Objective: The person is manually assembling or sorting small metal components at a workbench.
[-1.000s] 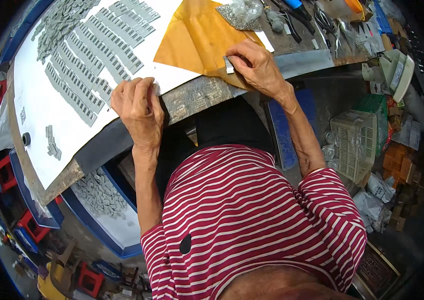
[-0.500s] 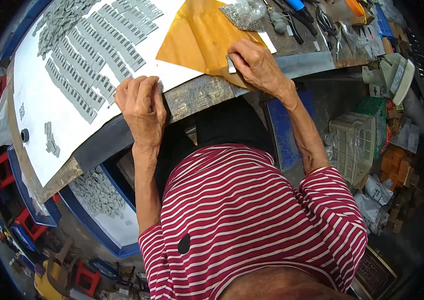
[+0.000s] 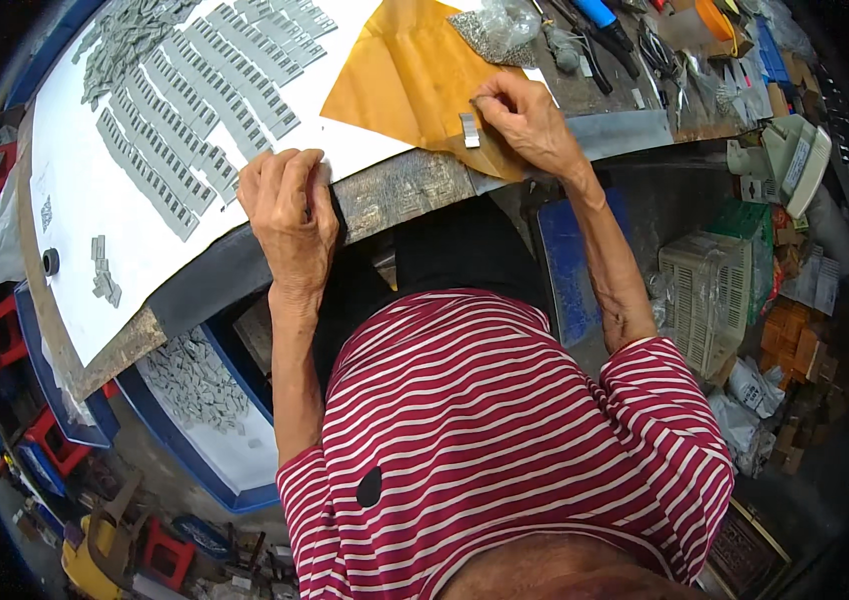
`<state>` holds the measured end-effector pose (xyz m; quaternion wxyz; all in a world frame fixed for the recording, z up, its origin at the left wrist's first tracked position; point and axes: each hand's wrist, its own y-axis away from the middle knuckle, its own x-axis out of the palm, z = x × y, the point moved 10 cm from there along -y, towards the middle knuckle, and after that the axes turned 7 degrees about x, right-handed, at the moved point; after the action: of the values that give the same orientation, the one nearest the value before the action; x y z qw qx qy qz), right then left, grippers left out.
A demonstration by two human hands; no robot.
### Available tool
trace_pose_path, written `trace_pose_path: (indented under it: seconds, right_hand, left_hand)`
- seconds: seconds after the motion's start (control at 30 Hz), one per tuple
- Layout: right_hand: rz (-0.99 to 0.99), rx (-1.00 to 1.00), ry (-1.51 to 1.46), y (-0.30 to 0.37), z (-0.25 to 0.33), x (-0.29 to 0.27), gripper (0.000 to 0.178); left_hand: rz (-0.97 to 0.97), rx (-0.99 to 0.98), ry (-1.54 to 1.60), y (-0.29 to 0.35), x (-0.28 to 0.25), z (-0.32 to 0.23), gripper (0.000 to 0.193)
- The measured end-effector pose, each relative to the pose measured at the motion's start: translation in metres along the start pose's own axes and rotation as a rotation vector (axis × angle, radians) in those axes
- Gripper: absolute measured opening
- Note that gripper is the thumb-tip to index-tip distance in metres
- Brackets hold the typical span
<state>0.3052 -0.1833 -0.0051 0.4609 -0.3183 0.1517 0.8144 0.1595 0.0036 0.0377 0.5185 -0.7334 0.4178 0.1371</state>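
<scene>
My left hand [image 3: 288, 215] rests at the near edge of the white sheet [image 3: 75, 300], fingers curled down; whatever they hold, if anything, is hidden. Over the orange-yellow sheet [image 3: 385, 75], my right hand [image 3: 533, 125] is closed in a pinch, and what lies between thumb and forefinger is too small to make out. Just left of that hand lies a small silvery metal strip [image 3: 470, 130]. Grey slotted pieces [image 3: 185, 115] stand in slanting rows beyond my left hand, with a heap of loose grey pieces [image 3: 130, 45] behind them.
A clear bag of tiny metal parts [image 3: 495, 38] lies at the orange sheet's far edge, near pliers [image 3: 620, 35] and other tools. Left on the white sheet are a black ring [image 3: 51, 262] and several grey pieces [image 3: 105, 275]. Below the bench stands a blue-rimmed tray [image 3: 235, 495].
My right hand has shifted slightly right and away from the metal strip, which now shows more fully on the orange sheet. My left hand stays almost where it was.
</scene>
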Motion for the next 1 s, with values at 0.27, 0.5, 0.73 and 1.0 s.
trace_pose_path:
  seconds: [0.27, 0.5, 0.73, 1.0]
  right_hand:
    - [0.038, 0.399, -0.562, 0.006, -0.022, 0.002, 0.012]
    - [0.085, 0.304, -0.419, 0.026, 0.048, 0.029, 0.013]
    - [0.126, 0.004, -0.286, 0.04, 0.105, 0.063, 0.004]
    - [0.193, 0.069, -0.326, 0.038, 0.107, 0.085, 0.005]
  left_hand:
    - [-0.06, -0.004, 0.018, 0.0, -0.003, 0.005, 0.02]
    - [-0.101, -0.089, 0.247, 0.002, -0.012, -0.002, 0.019]
    - [-0.029, -0.225, 0.49, 0.007, -0.005, -0.009, 0.009]
    - [-0.075, -0.141, 0.334, 0.013, -0.023, -0.009, 0.007]
